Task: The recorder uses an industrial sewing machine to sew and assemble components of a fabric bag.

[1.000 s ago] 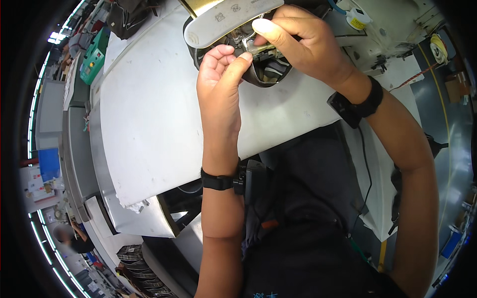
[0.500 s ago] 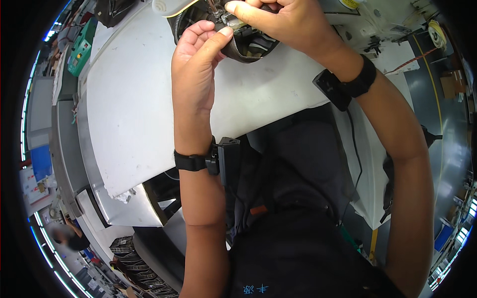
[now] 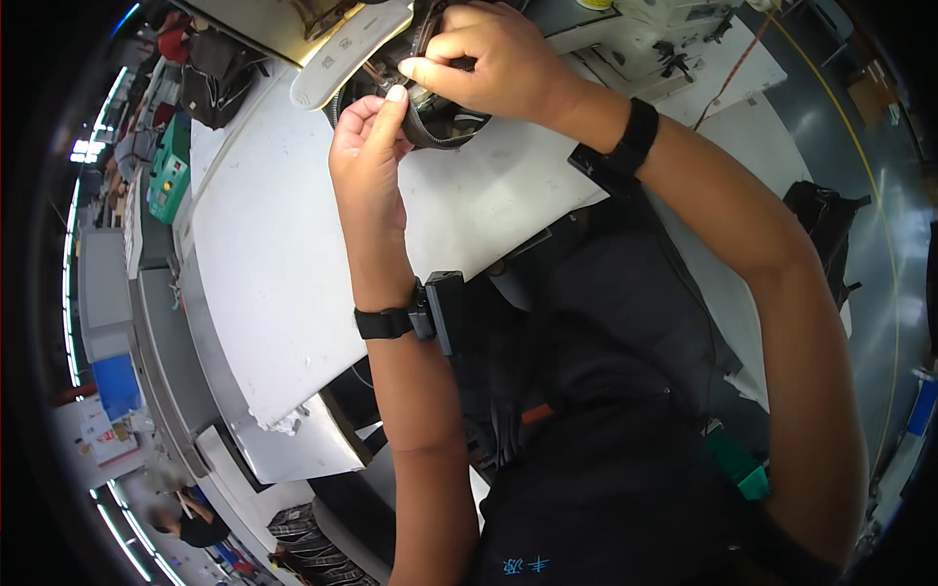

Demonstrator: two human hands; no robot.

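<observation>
Two black wrist devices (image 3: 446, 313) sit on the near side of the sewing machine (image 3: 350, 56), strapped on, we suppose, to leave the fingers free; the black clothing (image 3: 606, 439), on that same side, carries a little blue writing (image 3: 525, 565); the white surface (image 3: 274, 244) reaches from there to the machine; just beside the machine's pale cover we find the left hand (image 3: 371, 151) on the near side and the right hand (image 3: 503, 63) to the right, thumbs drawn narrow toward the fingers, though we cannot tell what, if anything, they pinch; the dark zippered bag (image 3: 418, 129) sits under the machine's head, partly hidden by the hands, which we judge come in from two sides to steady a small spot; the cover shows two faint icons, and we make out no brand; left of the machine, well apart, we see a green box (image 3: 171, 171); farthest left of the machine, papers (image 3: 103, 435) bear print too blurred for us to read.
</observation>
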